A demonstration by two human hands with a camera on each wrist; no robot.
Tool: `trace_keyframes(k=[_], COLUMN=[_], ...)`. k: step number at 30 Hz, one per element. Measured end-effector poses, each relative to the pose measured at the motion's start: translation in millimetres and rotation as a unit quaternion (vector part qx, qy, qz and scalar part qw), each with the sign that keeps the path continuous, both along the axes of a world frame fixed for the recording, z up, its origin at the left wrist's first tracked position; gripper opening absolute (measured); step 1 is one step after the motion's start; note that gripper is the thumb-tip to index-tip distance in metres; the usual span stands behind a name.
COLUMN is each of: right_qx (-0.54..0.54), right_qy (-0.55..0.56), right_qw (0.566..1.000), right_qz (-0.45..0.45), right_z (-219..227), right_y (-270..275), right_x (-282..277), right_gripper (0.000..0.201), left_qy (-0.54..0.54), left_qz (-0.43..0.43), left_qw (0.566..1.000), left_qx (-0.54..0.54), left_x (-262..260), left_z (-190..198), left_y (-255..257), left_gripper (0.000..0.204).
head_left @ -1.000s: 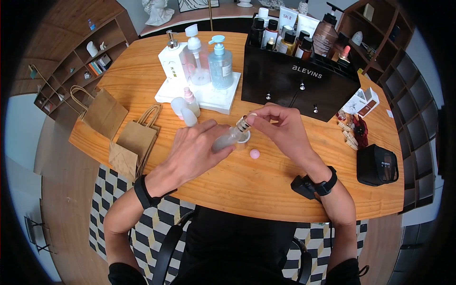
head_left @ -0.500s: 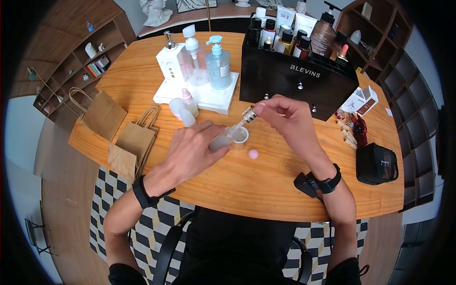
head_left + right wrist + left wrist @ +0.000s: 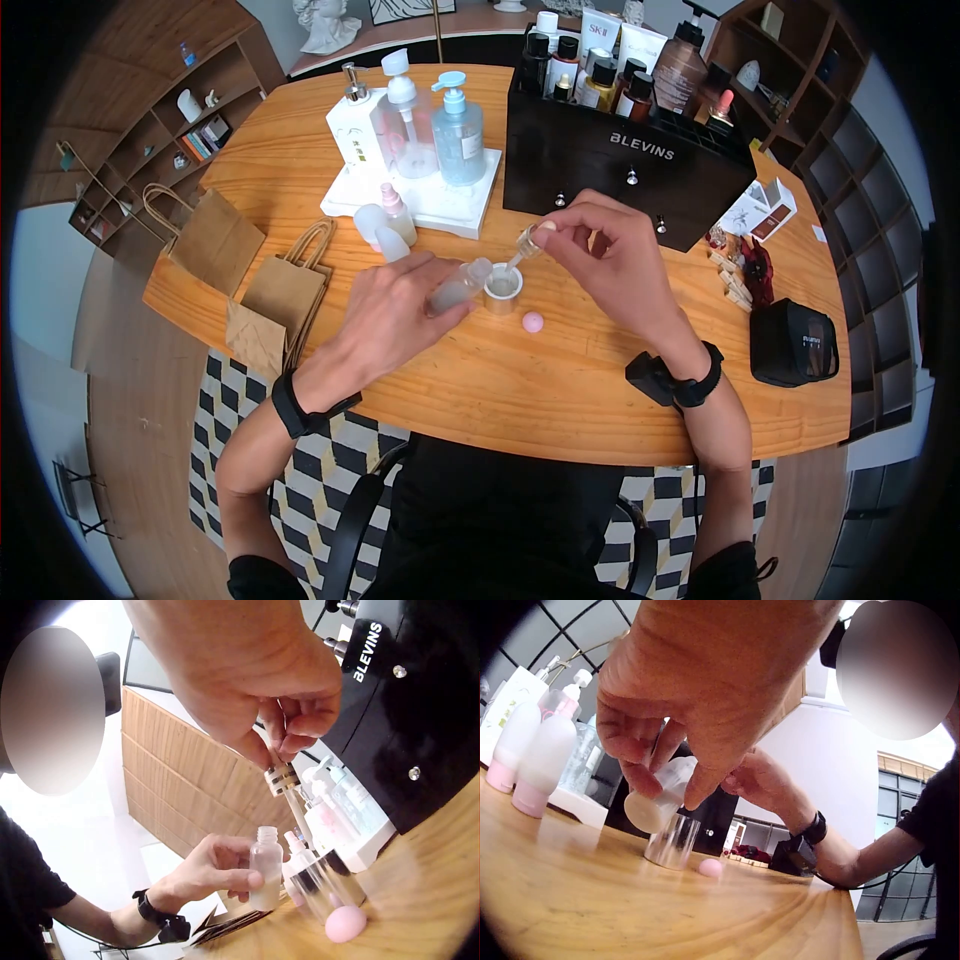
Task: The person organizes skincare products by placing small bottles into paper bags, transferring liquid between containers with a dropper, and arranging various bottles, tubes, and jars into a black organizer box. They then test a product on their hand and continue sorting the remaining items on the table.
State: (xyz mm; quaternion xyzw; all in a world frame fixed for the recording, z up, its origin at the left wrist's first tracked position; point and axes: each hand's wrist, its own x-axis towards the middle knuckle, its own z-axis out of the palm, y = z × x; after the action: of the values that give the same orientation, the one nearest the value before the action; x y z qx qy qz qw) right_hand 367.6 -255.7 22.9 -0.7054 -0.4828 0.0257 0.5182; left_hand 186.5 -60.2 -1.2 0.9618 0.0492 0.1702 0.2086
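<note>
My left hand (image 3: 392, 308) grips a small frosted bottle (image 3: 265, 864) that holds cloudy liquid. The bottle's threaded neck is uncapped. In the head view it tilts toward a small silvery cup (image 3: 676, 844) on the table. Thumb and fingers of my right hand (image 3: 622, 258) pinch a dropper (image 3: 283, 781) by its pale bulb, below which sits a gold-and-white collar. Its glass tube slants down to the cup's mouth. Beside the cup lies a pink ball (image 3: 533, 322).
Behind the hands stand a white tray (image 3: 455, 215) with pump bottles and a black cosmetics organizer (image 3: 600, 170). Two white squeeze bottles (image 3: 547, 761) stand near the tray. Paper bags (image 3: 285, 295) lie left; a black pouch (image 3: 793, 345) sits right.
My right hand has drawn the dropper out of the bottle, bringing its tube to the cup. My left hand has shifted slightly left with the bottle, uncovering the cup.
</note>
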Motion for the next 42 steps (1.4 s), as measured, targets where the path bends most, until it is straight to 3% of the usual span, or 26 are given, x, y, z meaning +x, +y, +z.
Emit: trace_keyframes(k=[14, 42], right_qx=[-0.005, 0.03], right_qy=[-0.079, -0.096], right_qw=[0.996, 0.994], right_qz=[0.034, 0.038], right_z=[-14.9, -20.8], right_y=[6.0, 6.2], right_x=[-6.4, -6.6], right_gripper=[0.011, 0.007], left_qy=[0.015, 0.009], left_qz=[0.007, 0.007], left_qw=[1.0, 1.0], left_qx=[-0.01, -0.007], left_x=[-6.7, -6.8], left_z=[5.5, 8.1], left_y=[-1.1, -3.5], left_gripper=[0.038, 0.037])
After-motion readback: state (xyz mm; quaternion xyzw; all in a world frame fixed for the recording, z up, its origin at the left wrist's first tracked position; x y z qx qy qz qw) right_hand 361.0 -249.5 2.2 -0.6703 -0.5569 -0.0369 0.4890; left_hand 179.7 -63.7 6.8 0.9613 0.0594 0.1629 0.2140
